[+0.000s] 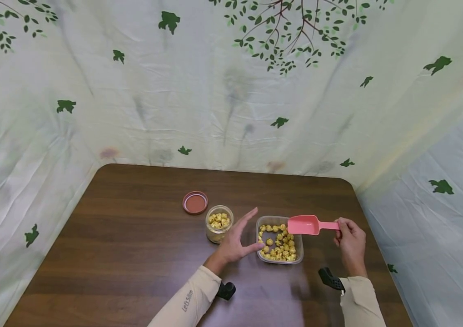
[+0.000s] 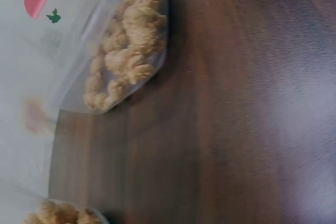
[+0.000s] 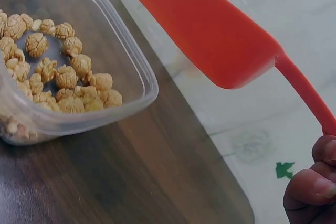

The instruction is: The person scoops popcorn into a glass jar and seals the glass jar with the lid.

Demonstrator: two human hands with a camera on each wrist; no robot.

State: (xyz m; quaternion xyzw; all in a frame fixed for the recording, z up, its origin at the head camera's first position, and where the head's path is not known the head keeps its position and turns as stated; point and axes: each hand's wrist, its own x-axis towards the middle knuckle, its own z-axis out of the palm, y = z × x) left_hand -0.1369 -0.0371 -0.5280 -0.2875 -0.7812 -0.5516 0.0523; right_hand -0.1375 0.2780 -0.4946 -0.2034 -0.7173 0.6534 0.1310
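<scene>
My right hand (image 1: 350,240) grips the handle of a pink plastic scoop (image 1: 306,225), raised over the right rim of a clear plastic container (image 3: 134,109). No popcorn shows in the scoop's bowl. Round caramel popcorn pieces (image 1: 285,252) lie in the container, with part of its bottom bare. Between the container and a glass jar (image 1: 216,236), my left hand (image 1: 233,240) is spread, thumb and fingers apart. Its thumb overlaps the container's left rim in the head view; whether they touch I cannot tell. Popcorn (image 1: 219,220) also fills the upper part of the jar.
A reddish-brown jar lid (image 1: 195,202) lies behind and left of the jar. Everything stands on a dark wooden table (image 1: 112,245). Behind its far edge hangs a pale cloth (image 1: 206,91) printed with green leaves.
</scene>
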